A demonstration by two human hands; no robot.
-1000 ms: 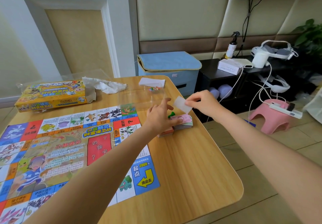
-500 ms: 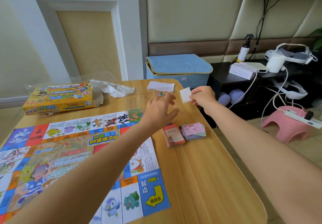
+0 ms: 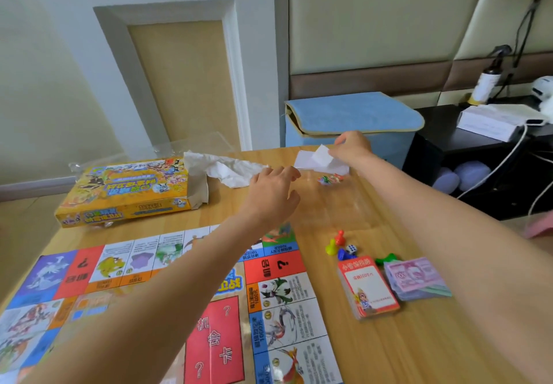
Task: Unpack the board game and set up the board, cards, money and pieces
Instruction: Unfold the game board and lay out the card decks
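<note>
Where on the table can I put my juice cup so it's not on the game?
Bare wood lies near the table's right edge, in front of the red card stack and money pile. It's crowded behind them: the pawns and die, then a clear bag.

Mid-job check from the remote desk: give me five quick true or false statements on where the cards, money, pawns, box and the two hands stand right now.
1. The right hand pinches a small white paper at the table's far edge. True.
2. The red card deck lies on the game board. False: it lies on the bare table, right of the board.
3. The money stack sits right beside the card deck. True.
4. The left hand grips the yellow game box. False: it is apart from the box, fingers loosely spread, with nothing clearly in its grip.
5. The coloured pawns stand on the board's squares. False: they lie with a die on the table, just beyond the deck.
</note>
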